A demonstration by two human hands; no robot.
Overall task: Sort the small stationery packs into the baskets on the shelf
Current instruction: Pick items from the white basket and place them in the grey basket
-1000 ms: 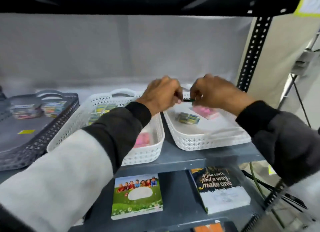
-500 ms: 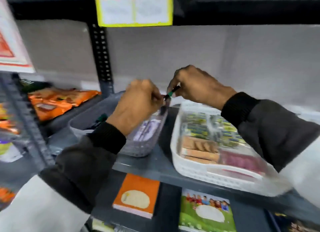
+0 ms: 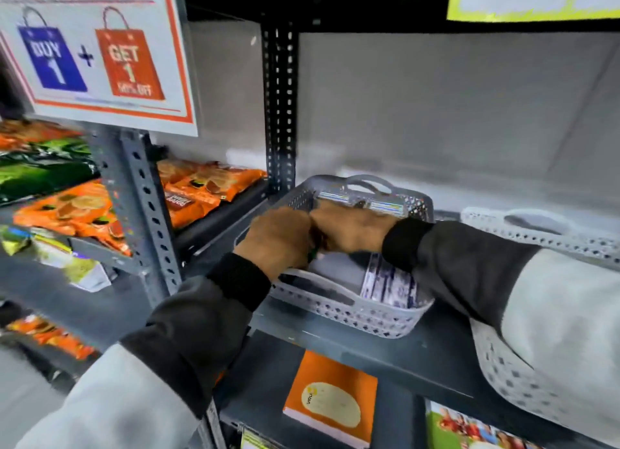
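Head view, the only one: two hands meet over one grey perforated plastic basket (image 3: 339, 309) with rounded corners and a looped handle at each end. The left hand (image 3: 276, 239) and right hand (image 3: 352, 229) press knuckle to knuckle, fingers curled inward; a small green tip (image 3: 312, 254) shows just beneath the left fingers, pinched between the two hands, though what it belongs to is too blurred to tell. Directly below the fingers, on the basket floor, lie two flat items: a plain grey card pack (image 3: 335, 269) and, to its right, a purple-and-white printed pack (image 3: 391, 284) under the right wrist. Beyond the right fingers, against the far wall of the basket, one long pack with a blue and yellow stripe (image 3: 360, 202) stands on edge. To the right of the right forearm sits a second basket, white and perforated (image 3: 550, 234), partly hidden by the sleeve. Both sleeves are dark at the cuff and pale grey above. Left of the left hand, past two slotted metal uprights, glossy orange snack bags (image 3: 204, 187) are stacked; their number is unclear. On the shelf below the hands lies one orange notebook (image 3: 330, 398) with a white oval label.
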